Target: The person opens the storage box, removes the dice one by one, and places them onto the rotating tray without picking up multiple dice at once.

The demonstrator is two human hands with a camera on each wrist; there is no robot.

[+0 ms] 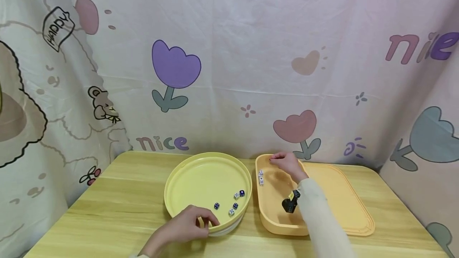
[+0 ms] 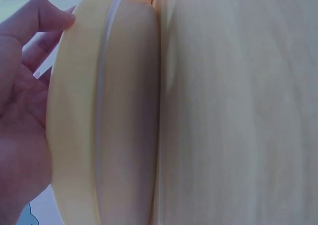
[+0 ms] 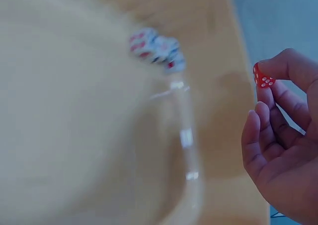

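In the right wrist view, my right hand [image 3: 283, 130] pinches a red die [image 3: 264, 76] with white dots between thumb and fingertip. The head view has this hand [image 1: 288, 165] over the back of an orange rectangular tray [image 1: 283, 228]. White dice [image 1: 261, 178] stand in a row along that tray's left wall. My left hand [image 1: 186, 224] holds the front rim of a round yellow tray [image 1: 208, 155], its bent fingers over the edge. On the tray's right side lie several dice, dark blue ones [image 1: 216, 206] and white ones [image 1: 231, 212].
A flat light-orange panel [image 1: 344, 198] lies right of the rectangular tray, partly behind my right sleeve [image 1: 320, 214]. Both trays stand on a wood-grain table [image 1: 118, 198]. A printed curtain [image 1: 229, 51] hangs behind the table. A black wrist camera [image 1: 289, 204] sits by my right wrist.
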